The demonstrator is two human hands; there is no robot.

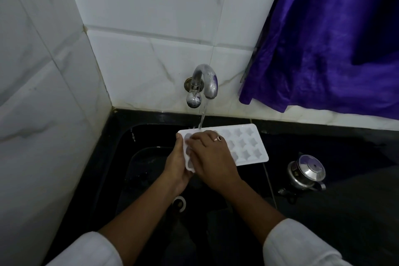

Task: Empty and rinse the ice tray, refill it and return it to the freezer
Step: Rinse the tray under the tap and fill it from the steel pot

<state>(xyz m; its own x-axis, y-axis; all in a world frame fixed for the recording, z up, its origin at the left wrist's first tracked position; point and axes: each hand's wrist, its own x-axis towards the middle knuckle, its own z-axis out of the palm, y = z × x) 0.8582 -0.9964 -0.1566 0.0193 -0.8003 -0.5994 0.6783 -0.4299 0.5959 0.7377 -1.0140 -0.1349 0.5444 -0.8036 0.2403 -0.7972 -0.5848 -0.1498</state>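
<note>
left hand (177, 165) grips near-left end of white plastic star-celled ice tray (241, 144) over black sink (138, 157); right hand (208, 155) lies flat on tray, fingers spread | chrome tap (206, 81) beyond hands runs water (203, 117) onto tray

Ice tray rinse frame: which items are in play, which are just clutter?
In play: ice tray, left hand holding its end, right hand rubbing its cells, tap running onto the tray, sink.

Clutter: steel pot with lid on the counter, purple curtain.
</note>
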